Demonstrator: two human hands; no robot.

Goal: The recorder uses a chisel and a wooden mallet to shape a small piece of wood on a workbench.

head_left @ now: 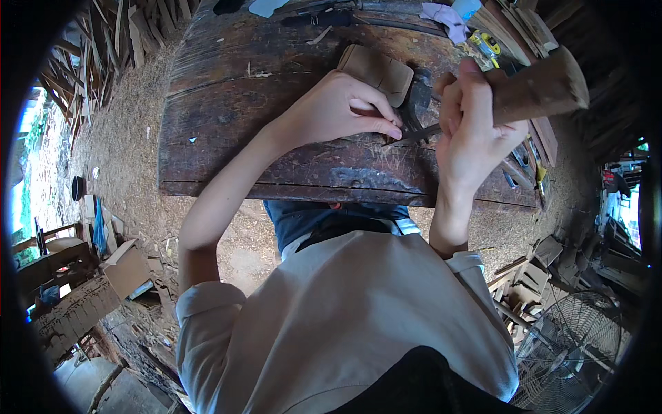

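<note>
My left hand [338,107] reaches over the workbench, thumb and forefinger brought together in a pinch; anything between them is too small to make out. My right hand [476,134] is closed around a thick wooden handle [541,90], whose flared end rises to the right. A thin dark metal piece [419,134] runs from beside my right hand to near my left fingertips. Just beyond them sits a dark metal tool head [418,93]; whether it joins the handle is hidden by my hand. A flat wooden piece with rounded corners [376,72] lies beyond my left hand.
The worn workbench [227,117] holds a yellow tape measure [486,45], a pale cloth [447,21] and long dark tools at its far side. More tools lie along the right edge. Wood scraps [131,41] lean at the far left; a fan [572,345] stands lower right.
</note>
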